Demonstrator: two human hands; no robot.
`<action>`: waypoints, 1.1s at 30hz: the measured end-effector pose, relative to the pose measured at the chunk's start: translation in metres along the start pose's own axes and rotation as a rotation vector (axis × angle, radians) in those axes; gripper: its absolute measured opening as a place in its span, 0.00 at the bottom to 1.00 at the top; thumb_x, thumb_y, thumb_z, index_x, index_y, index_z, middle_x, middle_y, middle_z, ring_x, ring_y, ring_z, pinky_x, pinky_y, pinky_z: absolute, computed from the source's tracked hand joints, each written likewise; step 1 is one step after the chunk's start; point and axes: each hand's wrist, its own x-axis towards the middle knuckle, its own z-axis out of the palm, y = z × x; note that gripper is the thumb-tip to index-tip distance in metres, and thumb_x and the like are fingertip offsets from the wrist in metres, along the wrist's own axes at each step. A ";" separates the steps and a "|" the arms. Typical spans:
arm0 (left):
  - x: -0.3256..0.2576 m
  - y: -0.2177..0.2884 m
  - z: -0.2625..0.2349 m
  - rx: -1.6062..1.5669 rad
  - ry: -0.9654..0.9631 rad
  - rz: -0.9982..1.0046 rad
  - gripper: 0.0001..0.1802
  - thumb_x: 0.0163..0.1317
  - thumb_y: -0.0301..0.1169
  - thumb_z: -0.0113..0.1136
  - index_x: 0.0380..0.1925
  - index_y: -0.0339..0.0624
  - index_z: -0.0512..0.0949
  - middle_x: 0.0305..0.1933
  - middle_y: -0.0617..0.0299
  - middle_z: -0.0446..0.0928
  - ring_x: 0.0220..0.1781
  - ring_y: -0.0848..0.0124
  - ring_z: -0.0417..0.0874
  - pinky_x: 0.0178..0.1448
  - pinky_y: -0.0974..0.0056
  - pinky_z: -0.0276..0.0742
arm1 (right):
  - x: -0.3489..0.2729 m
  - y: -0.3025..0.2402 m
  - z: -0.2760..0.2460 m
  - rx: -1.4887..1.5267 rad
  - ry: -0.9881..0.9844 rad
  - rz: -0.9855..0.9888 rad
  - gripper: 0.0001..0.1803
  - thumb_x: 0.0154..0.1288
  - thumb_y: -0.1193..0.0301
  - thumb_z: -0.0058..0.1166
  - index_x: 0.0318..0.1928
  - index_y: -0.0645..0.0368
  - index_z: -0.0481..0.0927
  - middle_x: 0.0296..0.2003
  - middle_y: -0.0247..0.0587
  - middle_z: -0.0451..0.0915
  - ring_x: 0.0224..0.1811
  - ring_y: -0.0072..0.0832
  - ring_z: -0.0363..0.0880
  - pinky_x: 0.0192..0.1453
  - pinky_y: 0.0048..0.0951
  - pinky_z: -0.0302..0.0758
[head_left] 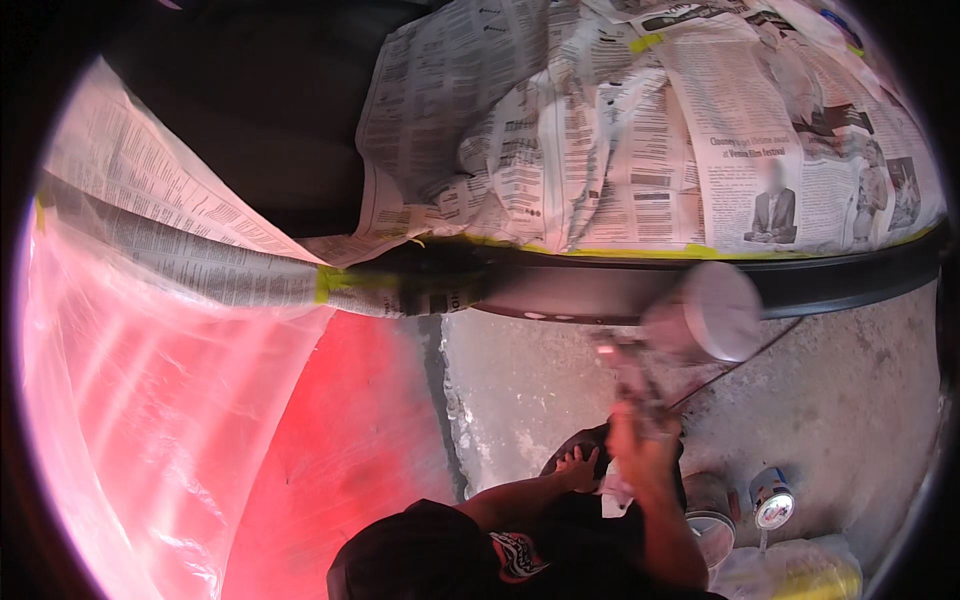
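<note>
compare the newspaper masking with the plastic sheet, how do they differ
The newspaper is opaque, printed grey-white and crumpled above the black strip. The plastic sheet is see-through, glossy, tinted pink by the red surface under it, and lies at the left. Both are held by yellow-green tape.

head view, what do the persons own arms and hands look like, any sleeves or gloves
Both forearms are bare, with no long sleeves, and neither the left hand nor the right hand shows a glove. The right one is motion-blurred, so rings or a watch cannot be made out.
</note>
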 end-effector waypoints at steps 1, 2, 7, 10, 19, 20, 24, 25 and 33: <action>-0.013 0.012 -0.015 0.036 -0.005 -0.013 0.57 0.56 0.62 0.61 0.78 0.59 0.40 0.77 0.31 0.41 0.74 0.32 0.55 0.70 0.30 0.55 | -0.008 0.017 -0.026 -0.051 0.122 0.011 0.18 0.71 0.56 0.50 0.37 0.59 0.78 0.19 0.33 0.73 0.18 0.21 0.71 0.21 0.27 0.67; -0.015 0.014 -0.016 0.041 0.002 -0.021 0.58 0.56 0.61 0.62 0.77 0.59 0.40 0.78 0.32 0.41 0.74 0.33 0.55 0.71 0.31 0.56 | -0.018 0.034 -0.054 -0.094 0.266 0.019 0.22 0.74 0.51 0.46 0.36 0.58 0.78 0.19 0.32 0.73 0.15 0.20 0.68 0.18 0.25 0.64; -0.014 0.018 -0.007 0.032 -0.019 -0.028 0.57 0.56 0.61 0.61 0.77 0.59 0.40 0.78 0.31 0.40 0.75 0.32 0.53 0.71 0.31 0.55 | -0.033 0.029 -0.168 0.032 0.804 0.071 0.31 0.75 0.41 0.38 0.50 0.59 0.72 0.35 0.38 0.79 0.13 0.18 0.66 0.14 0.22 0.61; -0.015 0.024 -0.012 0.031 -0.022 -0.024 0.56 0.57 0.60 0.60 0.77 0.59 0.39 0.77 0.30 0.40 0.75 0.30 0.52 0.71 0.31 0.54 | -0.034 0.011 -0.164 0.028 0.908 0.062 0.30 0.75 0.43 0.40 0.54 0.59 0.70 0.39 0.37 0.79 0.15 0.18 0.66 0.15 0.21 0.61; -0.009 0.035 -0.005 0.060 -0.019 -0.049 0.58 0.56 0.62 0.61 0.78 0.59 0.39 0.77 0.29 0.39 0.75 0.29 0.52 0.70 0.31 0.55 | -0.010 0.016 -0.078 -0.050 0.254 -0.127 0.22 0.76 0.53 0.46 0.37 0.61 0.77 0.25 0.33 0.74 0.16 0.18 0.69 0.17 0.23 0.64; -0.008 0.033 -0.002 0.067 -0.022 -0.037 0.58 0.56 0.63 0.61 0.78 0.59 0.39 0.78 0.29 0.39 0.75 0.29 0.52 0.71 0.31 0.55 | -0.005 0.009 -0.065 -0.017 0.143 -0.144 0.22 0.76 0.54 0.47 0.35 0.62 0.77 0.21 0.32 0.73 0.16 0.18 0.70 0.17 0.24 0.65; 0.000 0.033 0.011 0.085 -0.028 -0.035 0.58 0.56 0.64 0.60 0.78 0.58 0.39 0.78 0.29 0.39 0.75 0.29 0.52 0.71 0.31 0.54 | 0.009 -0.002 -0.025 0.097 0.017 -0.262 0.20 0.75 0.56 0.50 0.35 0.62 0.77 0.17 0.31 0.70 0.15 0.18 0.70 0.18 0.24 0.65; 0.000 0.033 0.008 0.092 -0.032 -0.041 0.58 0.56 0.64 0.60 0.78 0.58 0.39 0.78 0.29 0.39 0.75 0.29 0.52 0.71 0.31 0.54 | 0.010 -0.005 -0.025 0.166 -0.039 -0.198 0.20 0.75 0.57 0.51 0.35 0.62 0.77 0.17 0.31 0.71 0.15 0.17 0.70 0.18 0.24 0.65; -0.001 0.043 0.005 0.094 -0.050 -0.081 0.59 0.57 0.65 0.59 0.78 0.58 0.38 0.78 0.30 0.39 0.75 0.30 0.52 0.72 0.33 0.56 | 0.000 -0.003 -0.103 0.007 0.107 -0.073 0.20 0.75 0.53 0.49 0.37 0.58 0.80 0.17 0.28 0.71 0.15 0.16 0.68 0.18 0.23 0.63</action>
